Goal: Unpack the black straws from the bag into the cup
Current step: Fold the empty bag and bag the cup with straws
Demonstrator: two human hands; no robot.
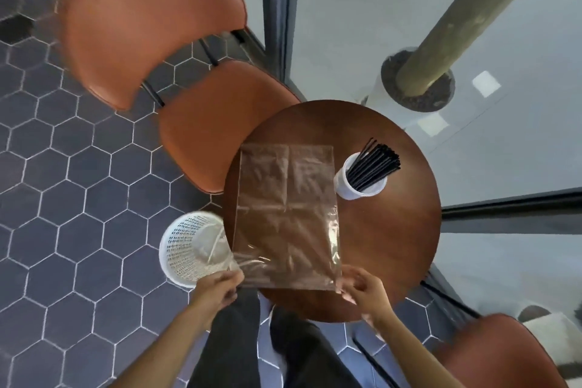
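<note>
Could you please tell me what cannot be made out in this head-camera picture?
- Bottom of the white plastic cup: hidden by the black straws.
- White perforated basket: contents blurred, partly behind the clear plastic bag.
- Left hand fingertips: hidden under the bag's corner.

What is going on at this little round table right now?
A person holds a clear plastic bag flat over the round wooden table, the left hand and right hand each pinching a near corner. The bag looks empty. The black straws already stand in the white cup.
</note>
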